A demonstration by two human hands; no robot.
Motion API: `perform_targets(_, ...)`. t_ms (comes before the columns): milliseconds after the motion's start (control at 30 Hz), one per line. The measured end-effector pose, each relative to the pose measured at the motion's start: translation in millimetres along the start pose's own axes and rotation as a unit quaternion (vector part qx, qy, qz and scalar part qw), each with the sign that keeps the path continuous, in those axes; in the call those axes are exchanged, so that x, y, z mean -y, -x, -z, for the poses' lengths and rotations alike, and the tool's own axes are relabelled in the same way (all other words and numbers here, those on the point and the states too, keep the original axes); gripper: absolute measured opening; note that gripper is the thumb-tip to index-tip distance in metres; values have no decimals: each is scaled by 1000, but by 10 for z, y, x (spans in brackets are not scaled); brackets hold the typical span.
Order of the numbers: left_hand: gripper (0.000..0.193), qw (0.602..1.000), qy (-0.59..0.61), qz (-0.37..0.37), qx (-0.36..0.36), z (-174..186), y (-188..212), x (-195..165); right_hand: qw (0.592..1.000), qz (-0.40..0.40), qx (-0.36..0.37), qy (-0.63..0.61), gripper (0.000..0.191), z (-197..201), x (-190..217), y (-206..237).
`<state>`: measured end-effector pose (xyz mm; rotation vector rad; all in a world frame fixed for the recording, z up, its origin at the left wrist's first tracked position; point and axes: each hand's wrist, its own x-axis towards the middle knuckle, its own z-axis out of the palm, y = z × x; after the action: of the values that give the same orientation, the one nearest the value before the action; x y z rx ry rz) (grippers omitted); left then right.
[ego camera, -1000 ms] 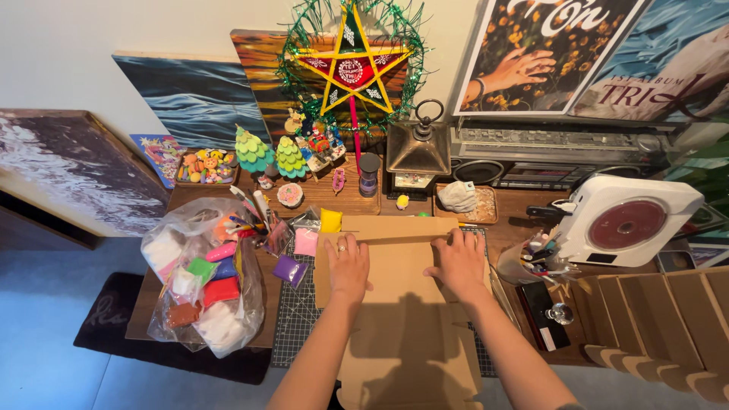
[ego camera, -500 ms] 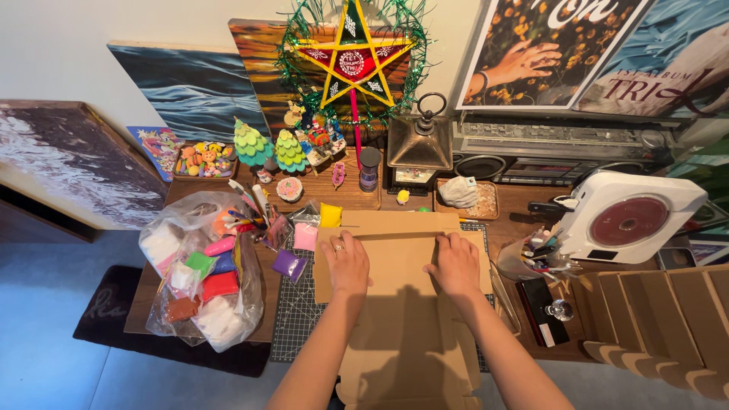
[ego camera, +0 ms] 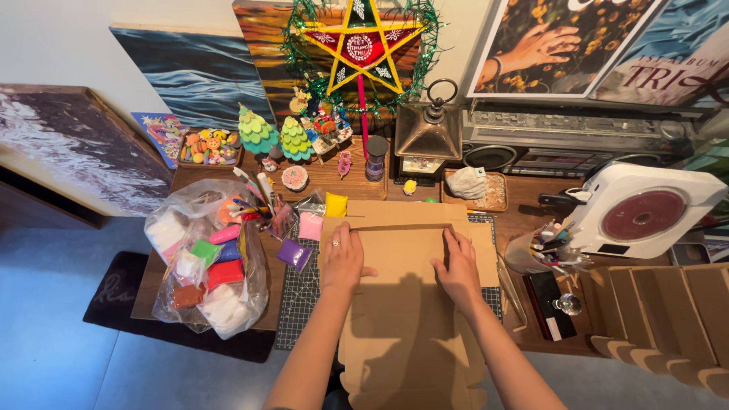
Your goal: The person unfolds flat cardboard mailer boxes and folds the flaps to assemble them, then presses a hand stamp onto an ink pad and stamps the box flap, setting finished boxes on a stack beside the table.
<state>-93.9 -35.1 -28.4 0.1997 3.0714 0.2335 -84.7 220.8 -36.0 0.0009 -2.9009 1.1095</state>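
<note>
Flat brown cardboard sheet (ego camera: pixel 406 304): lies on a cutting mat (ego camera: pixel 300 292), overhanging the desk's near edge. Left hand (ego camera: pixel 343 257) and right hand (ego camera: pixel 458 266): both palm-down on the sheet, fingers spread flat, gripping nothing. Left of sheet: clear bag of coloured clay (ego camera: pixel 205 258). Beyond sheet: star ornament (ego camera: pixel 363 45).

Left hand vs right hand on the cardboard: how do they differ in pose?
The left hand lies flat, fingers pointing up the flat cardboard sheet, thumb spread toward the middle; the right hand is angled, its fingers reaching along the fold line. The left hand wears a ring; none shows on the right hand. The left hand sits near the sheet's left edge, the right nearer its centre. Both press palm-down on the cardboard.
</note>
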Motion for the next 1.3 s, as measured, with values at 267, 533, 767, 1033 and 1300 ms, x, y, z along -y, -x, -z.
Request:
perform_targets(267,102,983,184,16,20,107,-33,83,1000,22,-8,4,88,-7,-40,-22)
perform_targets(533,120,954,270,108,73,151,-143,98,980,-85,120,135,109,116,38,-349)
perform_targets(767,104,951,294,92,11,-16,-201,108,985,-23,119,122,114,118,-26,-440)
perform_targets(1033,92,962,271,24,10,-20,-85,-132,983,-53,143,106,110,127,61,-399)
perform_targets(1300,94,972,230,-18,37,-82,-65,-276,989,14,109,98,101,75,44,-242)
